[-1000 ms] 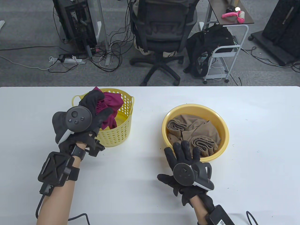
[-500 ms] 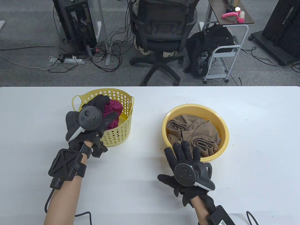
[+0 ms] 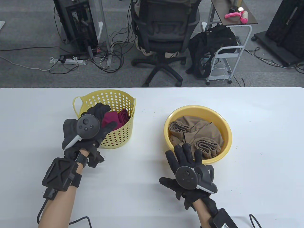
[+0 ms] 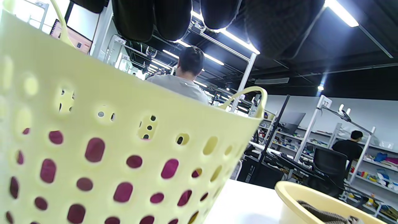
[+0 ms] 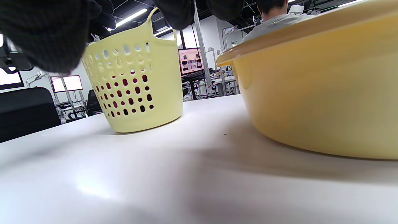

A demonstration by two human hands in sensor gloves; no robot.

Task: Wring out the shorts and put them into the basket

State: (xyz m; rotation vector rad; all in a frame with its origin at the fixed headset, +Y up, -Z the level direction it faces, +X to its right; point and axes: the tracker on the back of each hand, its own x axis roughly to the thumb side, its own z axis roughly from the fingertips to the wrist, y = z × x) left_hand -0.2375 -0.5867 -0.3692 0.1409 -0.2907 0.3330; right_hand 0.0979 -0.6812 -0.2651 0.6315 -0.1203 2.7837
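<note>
Both hands are lying open: left hand (image 3: 99, 123) hovering over maroon fabric shorts (image 3: 116, 118) inside the perforated yellow plastic basket (image 3: 118, 137), right hand (image 3: 186, 163) resting by the yellow basin (image 3: 225, 128).

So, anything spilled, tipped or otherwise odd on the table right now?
Nothing stands out. The basket stands upright with the maroon shorts inside, under the open left hand. The yellow basin sits level holding tan cloth; the right hand rests at its near rim.

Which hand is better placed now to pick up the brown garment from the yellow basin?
The right hand: its straight fingers already reach over the near rim of the yellow basin, beside the brown garment. The left hand hovers open over the basket.
</note>
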